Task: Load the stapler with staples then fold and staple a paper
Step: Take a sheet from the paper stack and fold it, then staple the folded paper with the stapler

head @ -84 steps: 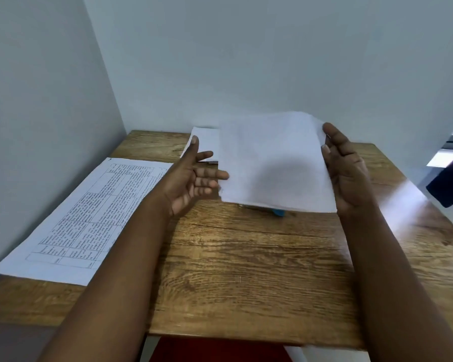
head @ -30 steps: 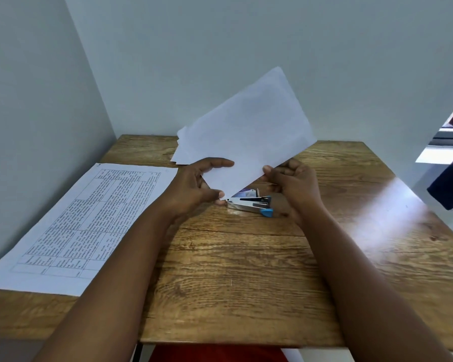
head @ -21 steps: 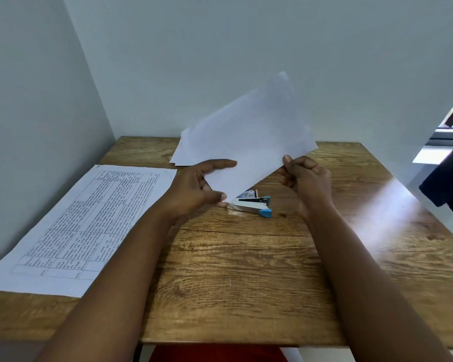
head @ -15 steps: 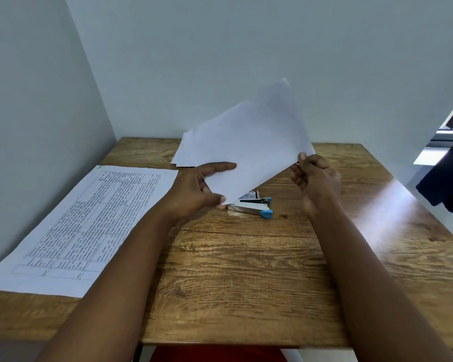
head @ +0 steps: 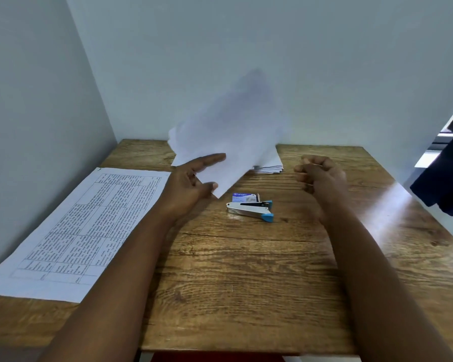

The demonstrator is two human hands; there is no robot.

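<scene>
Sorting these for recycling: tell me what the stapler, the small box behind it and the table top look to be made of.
Stapler: shiny silver body, probably metal, going by its glare; blue end caps, likely matte plastic.
Box: printed blue and white, seemingly thin card; its flap stands open.
Table: brown grain with knots, wood or a wood-look laminate; its sheen under the light suggests a sealed surface.

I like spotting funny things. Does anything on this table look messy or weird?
Only small things. The printed sheet on the left hangs over the table's front edge. The stapler lies on its side. The left hand holds a blurred blank paper tilted in the air. Nothing looks spilled or torn.
</scene>
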